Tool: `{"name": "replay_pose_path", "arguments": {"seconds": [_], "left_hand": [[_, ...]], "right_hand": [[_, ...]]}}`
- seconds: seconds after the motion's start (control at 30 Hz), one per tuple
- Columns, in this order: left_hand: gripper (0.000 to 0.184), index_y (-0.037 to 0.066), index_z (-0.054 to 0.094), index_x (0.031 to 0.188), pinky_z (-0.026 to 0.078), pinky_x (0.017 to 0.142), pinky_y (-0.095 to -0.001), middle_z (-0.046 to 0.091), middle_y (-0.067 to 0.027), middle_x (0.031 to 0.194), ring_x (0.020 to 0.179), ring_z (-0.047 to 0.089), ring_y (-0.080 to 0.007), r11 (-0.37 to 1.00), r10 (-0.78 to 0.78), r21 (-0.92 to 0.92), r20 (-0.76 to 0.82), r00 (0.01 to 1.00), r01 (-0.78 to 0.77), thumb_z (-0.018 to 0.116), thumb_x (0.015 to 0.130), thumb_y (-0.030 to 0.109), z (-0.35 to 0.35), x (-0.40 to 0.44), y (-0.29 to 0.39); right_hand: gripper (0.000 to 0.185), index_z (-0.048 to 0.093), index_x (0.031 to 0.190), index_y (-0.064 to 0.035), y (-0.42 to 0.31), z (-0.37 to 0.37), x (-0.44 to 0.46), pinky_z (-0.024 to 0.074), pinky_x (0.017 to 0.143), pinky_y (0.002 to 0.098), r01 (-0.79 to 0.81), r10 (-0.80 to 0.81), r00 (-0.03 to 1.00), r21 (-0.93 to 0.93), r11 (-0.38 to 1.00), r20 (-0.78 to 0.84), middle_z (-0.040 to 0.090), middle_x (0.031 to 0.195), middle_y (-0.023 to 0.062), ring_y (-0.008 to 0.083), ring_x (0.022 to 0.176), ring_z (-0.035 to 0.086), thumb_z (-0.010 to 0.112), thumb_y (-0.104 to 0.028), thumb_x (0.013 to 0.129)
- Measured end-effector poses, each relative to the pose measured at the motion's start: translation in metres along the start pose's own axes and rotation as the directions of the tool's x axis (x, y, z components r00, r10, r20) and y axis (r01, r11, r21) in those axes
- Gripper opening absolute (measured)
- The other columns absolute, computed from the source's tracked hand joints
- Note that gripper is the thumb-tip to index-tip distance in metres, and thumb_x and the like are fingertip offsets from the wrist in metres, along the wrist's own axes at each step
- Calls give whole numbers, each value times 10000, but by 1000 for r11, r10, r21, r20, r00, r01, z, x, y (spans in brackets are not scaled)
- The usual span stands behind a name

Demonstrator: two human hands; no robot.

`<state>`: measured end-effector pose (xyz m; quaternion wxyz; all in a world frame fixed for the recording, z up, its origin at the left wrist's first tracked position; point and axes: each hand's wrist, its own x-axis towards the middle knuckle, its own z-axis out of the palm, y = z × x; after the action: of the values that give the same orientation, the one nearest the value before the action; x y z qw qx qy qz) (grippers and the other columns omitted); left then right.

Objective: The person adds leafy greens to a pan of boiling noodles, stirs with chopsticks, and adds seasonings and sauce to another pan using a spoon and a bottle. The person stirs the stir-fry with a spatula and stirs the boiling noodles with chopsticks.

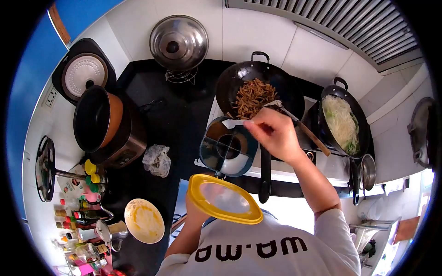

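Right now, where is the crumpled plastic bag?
In the head view, the crumpled plastic bag lies on the black countertop, left of centre, just right of the rice cooker and beyond the stained bowl.

Beyond your right grip [276, 133], white wall tiles [258, 27] meet the black worktop [189, 106]. Above and right of it, you have 1 slatted metal vent [350, 32]. Far left of it are a blue panel [30, 92] and 1 wall socket [51, 98]; bright light shows lower right.

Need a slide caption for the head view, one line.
Left hand holding a yellow-rimmed lid, right hand at a divided container, near a wok of brown strips.
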<state>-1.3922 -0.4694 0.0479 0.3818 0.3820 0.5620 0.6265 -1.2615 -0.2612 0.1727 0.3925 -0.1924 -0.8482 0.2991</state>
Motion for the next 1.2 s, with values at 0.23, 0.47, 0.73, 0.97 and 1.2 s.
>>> {"name": "replay_pose_path", "arguments": {"seconds": [0.23,0.47,0.73,0.97,1.2], "left_hand": [[378,61,557,1044,507,754,-280,634,-69,929,845,624,-174,994,100,33,1,995,-100,730,715,127,0,1,-4],[305,68,582,1003,509,735,-277,644,-63,895,819,629,-176,922,204,328,38,978,-205,716,738,140,-1,2,-8],[230,79,594,959,508,716,-275,638,-60,861,805,625,-168,887,132,443,19,991,-127,689,768,165,4,5,13],[183,87,597,915,503,712,-281,628,-51,838,785,615,-181,979,100,185,-70,992,-86,687,765,142,4,1,9],[207,75,586,952,493,728,-278,624,-55,859,798,614,-181,719,376,613,52,925,-327,674,770,117,-1,-3,8]], "right_hand": [[115,597,718,-19,12,10,-3,423,489,256,103,-105,991,23,994,80,566,670,71,165,576,540,676,-86,768],[175,571,722,-16,13,8,-1,361,483,207,-241,237,971,189,952,42,517,624,0,54,548,447,652,-136,820],[218,532,692,-51,28,9,3,295,458,191,-433,462,885,461,774,56,477,599,-24,44,516,395,633,-179,837],[232,496,691,-66,87,-25,43,269,420,224,-361,573,810,660,659,-128,432,572,-26,64,462,346,632,-194,829],[290,534,696,-9,147,-51,90,344,452,255,-510,536,775,170,843,-335,478,570,9,86,487,414,647,-257,795]]}}
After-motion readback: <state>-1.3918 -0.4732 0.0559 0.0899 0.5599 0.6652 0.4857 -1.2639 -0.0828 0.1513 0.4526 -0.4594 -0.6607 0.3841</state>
